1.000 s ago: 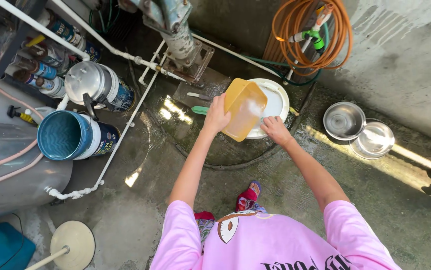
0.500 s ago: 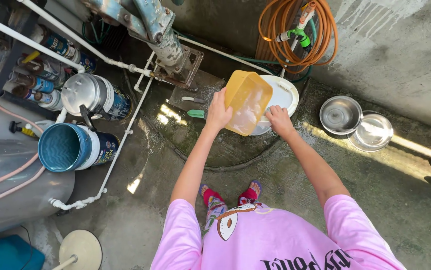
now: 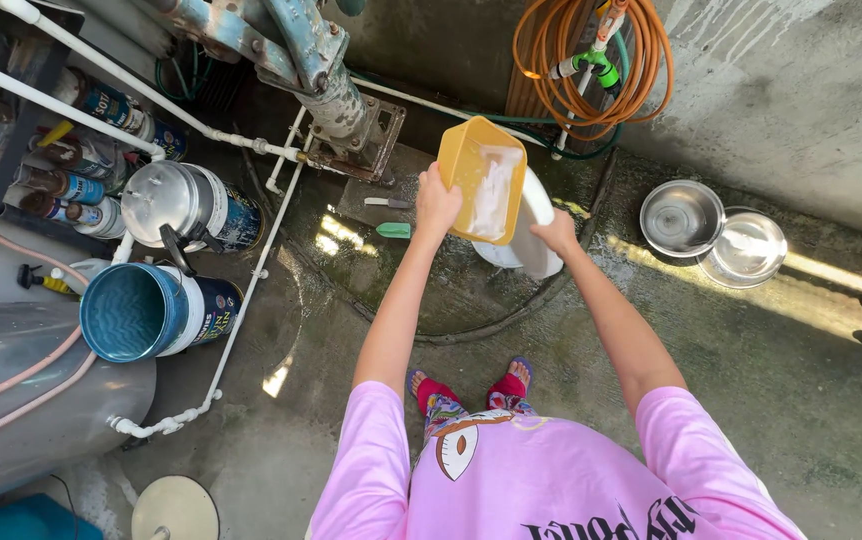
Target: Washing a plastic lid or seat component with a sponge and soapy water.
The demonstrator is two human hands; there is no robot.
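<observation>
Raised and tipped further than before, the yellow tub [image 3: 483,180] is gripped by left-hand fingers [image 3: 435,203], while right-hand fingers [image 3: 558,237] clasp the tilted white lid [image 3: 534,232] just beside.

A pink short-sleeved shirt [image 3: 551,480] with an eye print and black lettering, patterned trousers [image 3: 441,408], red footwear [image 3: 504,384].

Glossy yellow plastic tub [image 3: 482,178], wet concrete floor [image 3: 551,340]
</observation>
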